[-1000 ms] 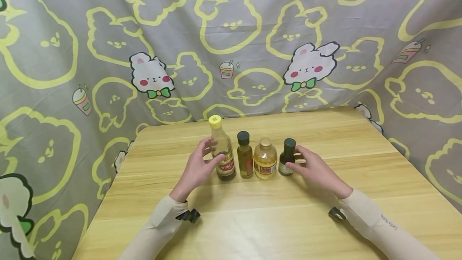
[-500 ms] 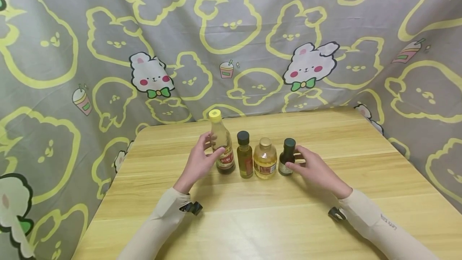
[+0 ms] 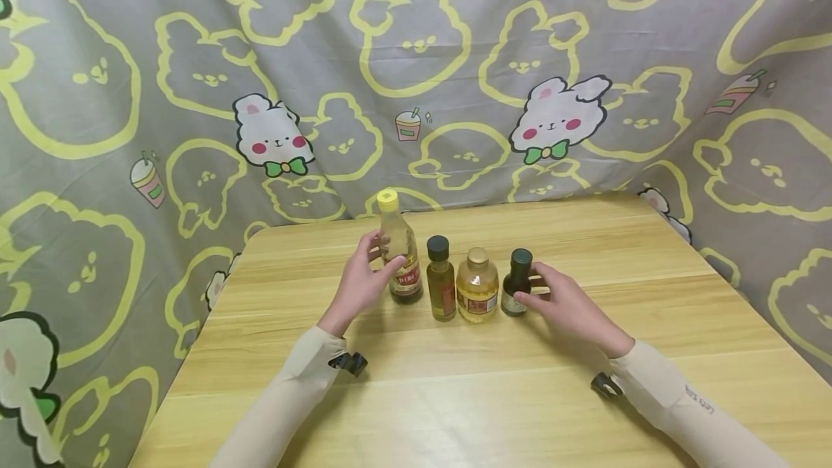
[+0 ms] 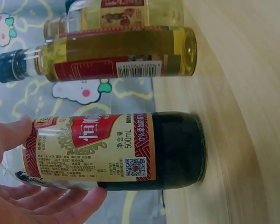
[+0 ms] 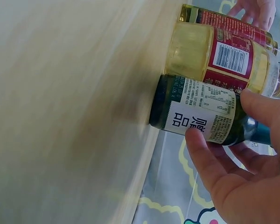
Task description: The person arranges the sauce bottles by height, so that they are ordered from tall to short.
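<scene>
My left hand (image 3: 360,282) grips a tall vinegar bottle (image 3: 408,276) with a yellow cap, thumb on the near side and fingers behind. In the left wrist view the vinegar bottle (image 4: 91,135) has a cream and red label, with dark liquid at its base. At the right end of the row, my right hand (image 3: 573,307) holds a small dark bottle (image 3: 516,287) between thumb and fingers. The right wrist view has this dark bottle (image 5: 196,109) with a white label, its base at the table. Both bottles look upright.
Between the two held bottles stand a slim black-capped oil bottle (image 3: 442,287) and a squat, gold-capped bottle (image 3: 477,295) of yellow liquid. They stand close together on the wooden table (image 3: 468,396). A patterned grey curtain (image 3: 455,56) hangs behind the table and along both sides.
My left hand has moved the vinegar bottle toward the back of the table, so it now sits farther back than the others. The right hand and the other bottles have stayed in place.
</scene>
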`<state>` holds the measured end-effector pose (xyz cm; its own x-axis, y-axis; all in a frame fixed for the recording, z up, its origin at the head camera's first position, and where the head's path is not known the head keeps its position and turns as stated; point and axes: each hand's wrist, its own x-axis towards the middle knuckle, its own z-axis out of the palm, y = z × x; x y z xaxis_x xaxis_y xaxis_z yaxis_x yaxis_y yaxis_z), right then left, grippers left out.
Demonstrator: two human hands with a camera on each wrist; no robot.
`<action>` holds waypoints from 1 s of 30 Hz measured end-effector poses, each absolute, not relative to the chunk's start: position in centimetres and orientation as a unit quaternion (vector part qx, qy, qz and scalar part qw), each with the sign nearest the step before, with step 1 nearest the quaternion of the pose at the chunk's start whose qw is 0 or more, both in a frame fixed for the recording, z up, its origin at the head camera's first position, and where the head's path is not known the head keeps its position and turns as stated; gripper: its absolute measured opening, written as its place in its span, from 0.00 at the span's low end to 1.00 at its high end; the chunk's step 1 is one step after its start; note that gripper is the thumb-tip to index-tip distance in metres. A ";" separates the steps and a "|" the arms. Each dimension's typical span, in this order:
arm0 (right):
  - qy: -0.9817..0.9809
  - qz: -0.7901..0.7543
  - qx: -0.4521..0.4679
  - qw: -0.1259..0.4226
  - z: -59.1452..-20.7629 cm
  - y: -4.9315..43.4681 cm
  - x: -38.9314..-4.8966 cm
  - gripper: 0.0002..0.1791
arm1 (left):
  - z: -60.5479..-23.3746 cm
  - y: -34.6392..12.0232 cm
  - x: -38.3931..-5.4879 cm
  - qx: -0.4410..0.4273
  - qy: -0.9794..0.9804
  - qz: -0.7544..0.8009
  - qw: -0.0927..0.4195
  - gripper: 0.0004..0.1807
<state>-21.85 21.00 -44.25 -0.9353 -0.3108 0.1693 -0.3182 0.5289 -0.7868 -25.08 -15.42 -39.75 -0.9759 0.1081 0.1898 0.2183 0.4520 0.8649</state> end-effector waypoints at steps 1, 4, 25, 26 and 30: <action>-0.874 0.451 0.181 0.005 -44.3 21.0 -21.8 0.25 | -39.7 -15.4 -25.2 -0.096 -0.850 -0.516 0.054 0.40; -0.875 0.450 0.181 0.005 -44.3 21.0 -21.8 0.25 | -39.8 -15.5 -25.7 -0.094 -0.849 -0.516 0.055 0.41; -0.876 0.448 0.177 0.007 -44.6 20.9 -22.1 0.24 | -39.6 -15.7 -28.2 -0.088 -0.859 -0.502 0.046 0.40; -0.876 0.448 0.178 0.007 -44.5 20.9 -22.1 0.24 | -39.6 -15.7 -28.2 -0.087 -0.860 -0.501 0.046 0.41; -0.876 0.448 0.178 0.006 -44.5 21.0 -22.1 0.25 | -39.7 -15.7 -28.2 -0.086 -0.858 -0.503 0.047 0.40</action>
